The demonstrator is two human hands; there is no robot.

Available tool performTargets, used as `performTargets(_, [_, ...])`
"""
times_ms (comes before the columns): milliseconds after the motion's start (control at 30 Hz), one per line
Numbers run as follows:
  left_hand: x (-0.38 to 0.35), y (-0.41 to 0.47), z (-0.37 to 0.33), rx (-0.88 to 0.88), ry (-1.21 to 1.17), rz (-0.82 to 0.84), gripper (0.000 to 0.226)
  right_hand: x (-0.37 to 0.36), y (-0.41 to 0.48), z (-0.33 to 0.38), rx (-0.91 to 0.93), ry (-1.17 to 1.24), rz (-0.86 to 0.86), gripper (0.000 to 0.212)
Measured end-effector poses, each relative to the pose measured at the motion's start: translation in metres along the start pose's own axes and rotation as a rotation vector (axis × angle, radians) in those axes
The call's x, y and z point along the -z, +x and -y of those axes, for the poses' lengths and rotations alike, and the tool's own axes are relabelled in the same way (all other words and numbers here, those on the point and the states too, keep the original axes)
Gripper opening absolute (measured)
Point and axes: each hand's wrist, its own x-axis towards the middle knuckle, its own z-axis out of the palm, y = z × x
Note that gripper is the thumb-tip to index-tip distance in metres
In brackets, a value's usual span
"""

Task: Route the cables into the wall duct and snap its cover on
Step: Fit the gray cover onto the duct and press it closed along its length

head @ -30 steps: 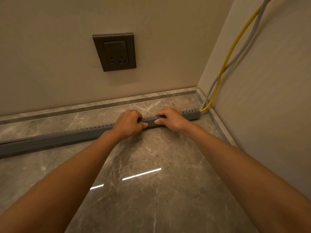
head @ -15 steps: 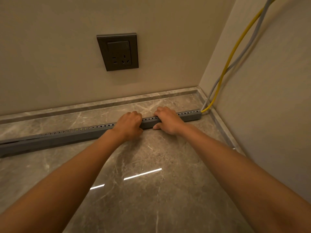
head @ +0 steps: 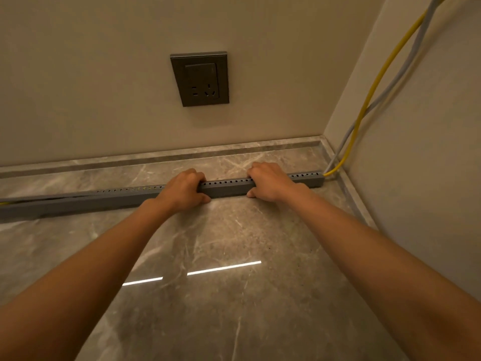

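Both hands had slid apart along grey duct (head: 223, 187) on floor (head: 234, 256); left hand (head: 183, 190) and right hand (head: 270, 182) fingers clamped around it, yellow cable (head: 364, 110) entering right end

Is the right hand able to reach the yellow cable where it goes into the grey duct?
Probably yes. The right hand grips the duct near that end, and the yellow cable enters just beyond it, with nothing in between.

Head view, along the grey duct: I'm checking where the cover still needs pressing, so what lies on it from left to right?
Yellow cable end → left hand → right hand → yellow cable and grey cable leaving the duct.
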Motion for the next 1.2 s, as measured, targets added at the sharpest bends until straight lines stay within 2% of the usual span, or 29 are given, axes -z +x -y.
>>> performTargets(100, [0.006,-0.004,0.011,0.036,0.000,0.034,0.037,-0.002,0.003,0.010,0.014,0.071,0.019,0.038])
performTargets(333, [0.012,-0.003,0.031,-0.028,0.086,0.113,0.036,-0.021,0.014,0.067,0.002,0.197,-0.008,0.040])
performTargets(567, [-0.004,-0.007,0.038,-0.215,0.203,-0.024,0.036,-0.023,0.013,0.083,-0.086,0.189,-0.058,0.035])
performTargets(800, [-0.012,-0.013,0.045,-0.312,0.209,-0.129,0.035,-0.022,0.009,0.094,-0.154,0.123,-0.073,0.033])
performTargets(1033, [0.006,-0.011,0.063,-0.239,0.029,-0.045,0.038,-0.013,0.011,0.103,-0.255,0.051,0.003,0.039])
performTargets(1200, [0.016,-0.020,0.095,-0.142,0.001,-0.055,0.037,-0.012,0.022,0.119,-0.278,0.127,0.030,0.042])
